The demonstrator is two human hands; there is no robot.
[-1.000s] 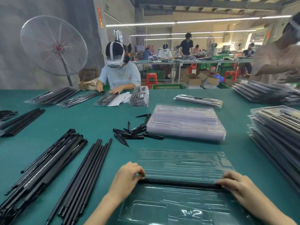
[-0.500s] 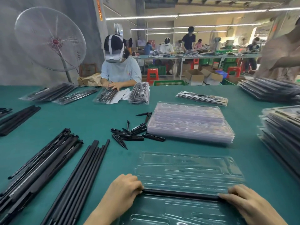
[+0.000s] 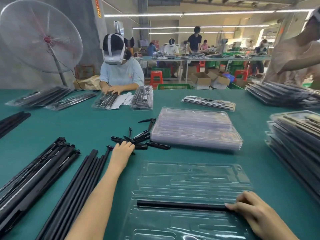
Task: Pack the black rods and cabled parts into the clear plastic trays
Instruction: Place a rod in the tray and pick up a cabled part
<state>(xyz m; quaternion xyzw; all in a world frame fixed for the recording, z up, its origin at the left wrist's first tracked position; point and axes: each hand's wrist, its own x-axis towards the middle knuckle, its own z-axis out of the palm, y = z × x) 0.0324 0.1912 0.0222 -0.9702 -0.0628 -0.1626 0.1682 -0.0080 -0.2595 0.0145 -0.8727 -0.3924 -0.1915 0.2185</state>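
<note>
Whereas both hands pressed the black rod (image 3: 181, 204) a second ago, the left hand (image 3: 123, 149) has since left it, fingers curling onto the loose black spikes (image 3: 138, 138); the right hand (image 3: 256, 212) rests extended fingers on the rod's end, seated in the clear tray (image 3: 190, 172)

Left arm stretched forward, left hand (image 3: 122, 150) palm down, fingers extended (tips hidden from view). Right hand (image 3: 251, 211) low at right, fingers flat, slightly spread, pointing left.
</note>
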